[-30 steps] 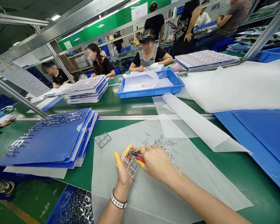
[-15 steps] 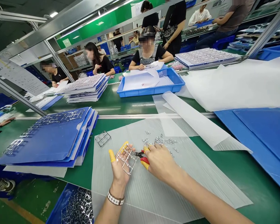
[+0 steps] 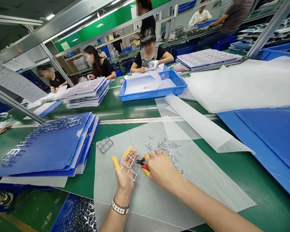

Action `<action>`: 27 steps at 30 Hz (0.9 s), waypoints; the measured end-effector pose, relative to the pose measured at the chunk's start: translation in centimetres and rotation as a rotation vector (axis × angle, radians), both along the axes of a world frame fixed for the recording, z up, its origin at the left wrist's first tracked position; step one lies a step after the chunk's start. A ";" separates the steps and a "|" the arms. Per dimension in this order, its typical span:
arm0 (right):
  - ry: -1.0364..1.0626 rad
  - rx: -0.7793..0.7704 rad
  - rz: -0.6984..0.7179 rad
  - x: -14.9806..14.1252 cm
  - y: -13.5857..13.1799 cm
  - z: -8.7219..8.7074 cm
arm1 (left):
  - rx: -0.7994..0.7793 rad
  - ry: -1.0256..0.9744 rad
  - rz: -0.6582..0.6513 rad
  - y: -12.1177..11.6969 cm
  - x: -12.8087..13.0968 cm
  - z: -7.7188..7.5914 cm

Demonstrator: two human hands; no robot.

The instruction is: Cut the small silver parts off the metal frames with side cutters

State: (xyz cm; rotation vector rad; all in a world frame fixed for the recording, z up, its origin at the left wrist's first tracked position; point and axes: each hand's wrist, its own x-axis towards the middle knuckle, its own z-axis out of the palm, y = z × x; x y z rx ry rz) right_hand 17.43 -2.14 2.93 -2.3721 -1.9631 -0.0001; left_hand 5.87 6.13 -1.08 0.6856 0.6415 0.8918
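My left hand point(image 3: 124, 180), palm up with yellow covers on the thumb and a finger, supports a shiny chrome sprue frame point(image 3: 128, 167) carrying small parts. My right hand point(image 3: 160, 167), also with yellow finger covers, is closed around red-handled nippers point(image 3: 140, 162). Their dark jaws reach into the frame's right side; whether they touch a part I cannot tell. Just beyond my right hand, many small silvery pieces point(image 3: 163, 145) lie scattered on a translucent foam sheet point(image 3: 145, 203). Another sprue frame point(image 3: 105, 145) rests at the sheet's upper left corner.
Left stands a stack of blue boards point(image 3: 53, 141) with chrome frames on top. Below the table edge, a blue bin point(image 3: 60, 212) holds shiny frames. Ahead is a blue tray point(image 3: 152, 93); a rolled foam sheet point(image 3: 203, 124) and blue panels point(image 3: 268, 132) lie right. Co-workers sit across.
The nippers' jaws have moved slightly left, further into the frame. More small pieces show beside my right hand. The whole view has shifted a little, and a standing person in the background is gone from sight.
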 end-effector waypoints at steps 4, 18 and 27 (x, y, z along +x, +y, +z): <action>-0.026 0.023 0.007 -0.1 0.0 -0.4 | 0.025 0.014 -0.006 -0.2 0.0 -0.2; 0.017 -0.019 0.045 -1.3 -0.1 0.9 | -0.047 0.019 0.058 0.9 -0.3 0.4; 0.061 -0.049 0.060 -2.3 0.2 0.5 | -0.048 0.015 0.066 0.6 -0.2 0.3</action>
